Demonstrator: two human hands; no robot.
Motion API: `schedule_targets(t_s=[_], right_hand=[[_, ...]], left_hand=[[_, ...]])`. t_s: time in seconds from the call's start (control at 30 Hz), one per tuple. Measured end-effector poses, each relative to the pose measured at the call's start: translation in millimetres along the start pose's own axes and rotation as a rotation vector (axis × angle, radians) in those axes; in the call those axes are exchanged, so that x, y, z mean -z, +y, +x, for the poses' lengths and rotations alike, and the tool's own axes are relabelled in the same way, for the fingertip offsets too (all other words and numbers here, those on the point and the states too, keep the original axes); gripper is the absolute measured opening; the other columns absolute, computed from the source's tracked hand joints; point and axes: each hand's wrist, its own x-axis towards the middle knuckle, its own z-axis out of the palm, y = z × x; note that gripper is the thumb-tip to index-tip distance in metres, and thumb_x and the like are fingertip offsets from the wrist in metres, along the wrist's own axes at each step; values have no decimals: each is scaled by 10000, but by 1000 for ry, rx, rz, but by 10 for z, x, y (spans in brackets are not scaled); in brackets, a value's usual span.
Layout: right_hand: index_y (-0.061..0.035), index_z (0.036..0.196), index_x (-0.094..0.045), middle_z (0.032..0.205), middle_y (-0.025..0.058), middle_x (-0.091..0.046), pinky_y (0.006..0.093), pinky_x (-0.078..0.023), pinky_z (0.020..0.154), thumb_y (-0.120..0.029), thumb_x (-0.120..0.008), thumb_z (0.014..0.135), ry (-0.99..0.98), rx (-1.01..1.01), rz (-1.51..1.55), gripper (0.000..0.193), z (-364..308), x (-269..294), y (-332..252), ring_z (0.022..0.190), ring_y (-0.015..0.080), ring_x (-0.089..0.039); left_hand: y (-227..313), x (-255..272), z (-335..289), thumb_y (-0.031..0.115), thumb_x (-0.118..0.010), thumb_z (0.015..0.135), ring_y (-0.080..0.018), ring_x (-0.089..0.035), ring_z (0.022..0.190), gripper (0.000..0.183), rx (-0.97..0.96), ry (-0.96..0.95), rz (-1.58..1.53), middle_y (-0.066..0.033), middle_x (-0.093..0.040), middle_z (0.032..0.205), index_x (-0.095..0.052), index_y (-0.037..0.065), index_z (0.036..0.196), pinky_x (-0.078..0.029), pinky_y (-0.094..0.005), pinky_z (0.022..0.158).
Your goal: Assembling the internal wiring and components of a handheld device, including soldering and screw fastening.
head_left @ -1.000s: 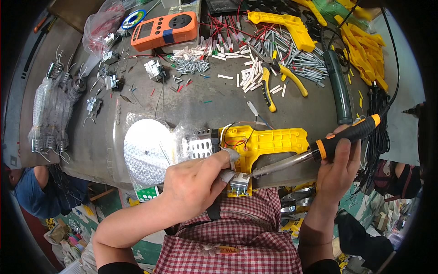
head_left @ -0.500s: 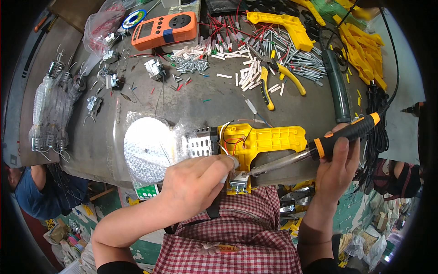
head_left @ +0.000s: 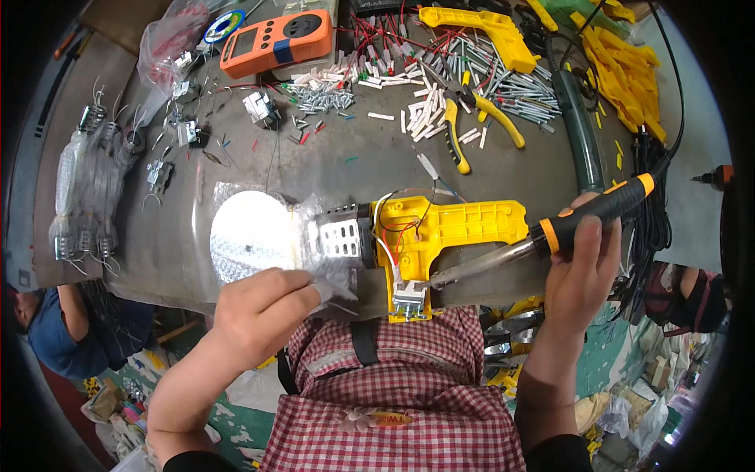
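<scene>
Head view: a yellow shell (head_left: 480, 223) lies open side up near the front edge of the counter (head_left: 314, 169), its long arm pointing right and its short arm reaching toward the person's checked apron (head_left: 393, 409). A small silver component (head_left: 410, 295) sits at the end of that short arm, and white and red wires run from it up into the shell. To the left, a black collar (head_left: 366, 236) joins the shell to a perforated metal tube (head_left: 342, 238), with clear wrap and a round silvery-white disc (head_left: 252, 224) beyond. The right hand (head_left: 586, 259) has its grip closed round the black-and-orange handle of a soldering iron (head_left: 609, 211), whose metal shaft slants down left so that the tip is just beside the silver component; whether they touch, I cannot tell. The left hand (head_left: 263, 315) is over the disc's near edge, fingers curled and tips by the clear wrap; I cannot tell whether its grip is spread or pinching anything. Farther back lie yellow-handled pliers (head_left: 503, 123), white sleeves (head_left: 425, 118), metal rods (head_left: 523, 98) and an orange multimeter (head_left: 275, 43), with a dark green tool handle (head_left: 578, 134) at the right.
</scene>
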Motion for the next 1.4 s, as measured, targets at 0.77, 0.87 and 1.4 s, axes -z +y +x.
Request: schedule_targets(t_s=[0.77, 0.87, 1.4], right_hand=[[-4, 1053, -535, 799, 25, -572, 171, -364, 505, -235, -598, 936, -50, 56, 12, 266, 18, -6, 19, 588, 35, -461], [-5, 1061, -536, 806, 21, -572, 169, -367, 507, -235, -599, 935, -50, 55, 13, 269, 15, -3, 20, 588, 35, -463], [0, 1072, -527, 817, 38, -571, 173, -386, 507, -190, -591, 928, -19, 64, -87, 247, -35, -19, -74, 582, 46, -474]], left_hand=[[258, -218, 353, -25, -698, 597, -246, -628, 696, 334, 161, 140, -286, -91, -615, 814, -642, 24, 922, -514, -331, 573], [240, -262, 345, -24, -689, 607, -236, -627, 685, 318, 85, 146, -250, -86, -609, 798, -641, 23, 918, -514, -326, 568], [241, -350, 383, 39, -645, 652, -204, -624, 675, 248, -8, 202, -132, -66, -607, 792, -642, 22, 900, -507, -303, 538]])
